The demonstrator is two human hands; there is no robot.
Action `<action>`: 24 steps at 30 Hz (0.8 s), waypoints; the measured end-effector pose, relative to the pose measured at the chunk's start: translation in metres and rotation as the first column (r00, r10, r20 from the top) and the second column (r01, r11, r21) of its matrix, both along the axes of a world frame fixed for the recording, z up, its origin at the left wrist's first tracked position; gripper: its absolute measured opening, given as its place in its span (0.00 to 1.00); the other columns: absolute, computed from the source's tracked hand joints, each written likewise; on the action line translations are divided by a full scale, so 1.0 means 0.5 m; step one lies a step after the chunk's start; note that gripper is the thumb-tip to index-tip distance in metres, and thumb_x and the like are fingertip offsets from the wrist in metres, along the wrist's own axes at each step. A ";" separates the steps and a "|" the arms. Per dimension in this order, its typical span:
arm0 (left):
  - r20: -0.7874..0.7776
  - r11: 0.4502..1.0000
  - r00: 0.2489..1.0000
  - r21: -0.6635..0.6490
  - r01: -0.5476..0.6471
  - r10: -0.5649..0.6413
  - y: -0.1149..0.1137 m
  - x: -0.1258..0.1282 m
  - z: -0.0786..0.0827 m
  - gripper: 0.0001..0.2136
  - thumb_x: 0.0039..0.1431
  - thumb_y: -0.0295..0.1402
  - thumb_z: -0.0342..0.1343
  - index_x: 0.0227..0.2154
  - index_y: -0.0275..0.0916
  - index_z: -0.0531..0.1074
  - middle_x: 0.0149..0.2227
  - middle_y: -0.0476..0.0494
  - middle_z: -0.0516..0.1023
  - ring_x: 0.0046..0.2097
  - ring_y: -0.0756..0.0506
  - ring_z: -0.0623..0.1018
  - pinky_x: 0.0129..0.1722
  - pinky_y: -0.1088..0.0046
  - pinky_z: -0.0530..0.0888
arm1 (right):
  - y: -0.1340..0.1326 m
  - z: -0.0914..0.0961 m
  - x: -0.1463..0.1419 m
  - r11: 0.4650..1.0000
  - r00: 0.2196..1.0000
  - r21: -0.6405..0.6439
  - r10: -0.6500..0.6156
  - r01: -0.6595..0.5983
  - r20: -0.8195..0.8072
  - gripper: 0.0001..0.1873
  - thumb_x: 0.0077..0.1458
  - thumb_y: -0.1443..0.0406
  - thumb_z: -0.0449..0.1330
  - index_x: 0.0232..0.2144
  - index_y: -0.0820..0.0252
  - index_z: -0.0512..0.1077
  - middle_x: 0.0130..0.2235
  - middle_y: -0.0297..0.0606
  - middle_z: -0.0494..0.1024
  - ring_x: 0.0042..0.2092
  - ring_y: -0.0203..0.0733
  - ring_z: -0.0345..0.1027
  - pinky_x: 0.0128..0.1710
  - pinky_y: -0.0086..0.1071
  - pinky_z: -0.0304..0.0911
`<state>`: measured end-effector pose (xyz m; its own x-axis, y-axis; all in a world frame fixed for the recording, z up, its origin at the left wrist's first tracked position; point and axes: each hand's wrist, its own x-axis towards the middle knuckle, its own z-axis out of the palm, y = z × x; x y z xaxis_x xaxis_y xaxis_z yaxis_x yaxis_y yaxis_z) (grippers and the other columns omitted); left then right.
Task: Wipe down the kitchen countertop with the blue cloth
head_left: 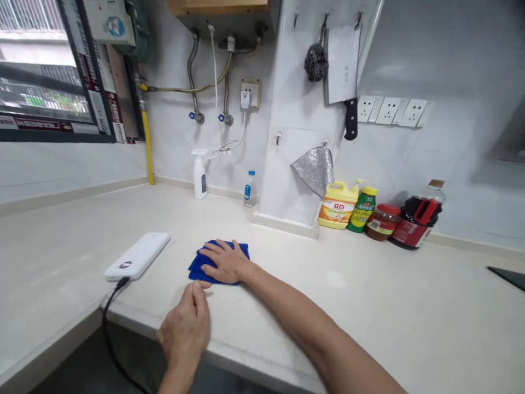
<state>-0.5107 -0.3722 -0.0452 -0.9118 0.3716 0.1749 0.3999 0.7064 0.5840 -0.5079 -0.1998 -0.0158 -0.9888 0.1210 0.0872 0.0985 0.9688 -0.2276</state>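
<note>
A folded blue cloth [200,267] lies on the pale countertop [348,306] near its front edge. My right hand [226,260] rests flat on top of the cloth, fingers stretched out and pressing it down. My left hand [186,327] hovers at the counter's front edge just below the cloth, fingers curled with thumb and fingertips pinched together close to the cloth's near corner. Whether it grips the cloth's edge is not clear.
A white power bank [137,255] with a black cable [110,328] lies left of the cloth. Against the wall stand a spray bottle [200,175], a small water bottle [249,189], a yellow detergent jug [338,206], a green bottle [361,208], a jar [381,221] and a dark bottle [418,216]. A cleaver [342,76] hangs above.
</note>
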 end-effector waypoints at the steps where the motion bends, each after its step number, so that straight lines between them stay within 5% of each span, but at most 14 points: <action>1: 0.022 0.999 1.000 -0.033 0.000 0.001 0.001 -0.001 0.005 0.27 0.65 0.48 0.31 0.45 0.51 0.77 0.26 0.40 0.79 0.29 0.35 0.75 0.29 0.64 0.61 | 0.022 -0.001 -0.020 1.000 1.000 0.008 -0.022 0.022 0.002 0.36 0.68 0.43 0.42 0.71 0.50 0.52 0.75 0.35 0.48 0.76 0.55 0.34 0.71 0.70 0.30; 6: 0.079 0.990 0.996 -0.138 -0.030 0.041 0.006 -0.002 0.018 0.29 0.64 0.51 0.29 0.46 0.54 0.77 0.28 0.40 0.80 0.33 0.34 0.77 0.33 0.61 0.65 | 0.146 0.000 -0.050 0.988 0.989 0.052 -0.146 0.146 0.006 0.37 0.69 0.44 0.40 0.72 0.54 0.51 0.75 0.36 0.49 0.76 0.54 0.34 0.73 0.62 0.27; 11: 0.080 0.988 0.994 -0.142 -0.060 0.072 0.008 -0.003 0.025 0.31 0.63 0.52 0.27 0.47 0.53 0.77 0.31 0.37 0.80 0.37 0.31 0.77 0.36 0.59 0.66 | 0.261 -0.004 0.031 0.965 0.966 0.033 -0.259 0.259 -0.015 0.37 0.69 0.45 0.41 0.71 0.56 0.52 0.75 0.39 0.50 0.75 0.55 0.38 0.73 0.57 0.34; 18: -0.005 0.991 0.991 0.033 -0.131 0.131 0.005 0.012 0.029 0.29 0.65 0.49 0.31 0.45 0.49 0.78 0.31 0.38 0.80 0.35 0.34 0.75 0.36 0.60 0.65 | 0.312 -0.025 0.257 0.926 0.927 0.056 -0.373 0.374 -0.037 0.35 0.69 0.47 0.42 0.71 0.55 0.53 0.75 0.39 0.51 0.75 0.55 0.40 0.73 0.55 0.35; 24: -0.021 0.989 0.992 0.080 -0.121 0.123 0.006 0.034 0.036 0.28 0.67 0.42 0.30 0.48 0.44 0.77 0.39 0.35 0.80 0.41 0.34 0.77 0.42 0.57 0.69 | 0.303 -0.045 0.546 0.852 0.857 0.096 -0.514 0.514 -0.032 0.35 0.70 0.48 0.41 0.71 0.55 0.53 0.75 0.40 0.51 0.75 0.57 0.41 0.72 0.58 0.38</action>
<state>-0.4935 -0.3691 -0.0271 -0.9444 0.2416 0.2232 0.3289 0.7032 0.6303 -0.2349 -0.0482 -0.0380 -0.7876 0.6024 0.1298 0.5875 0.7976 -0.1366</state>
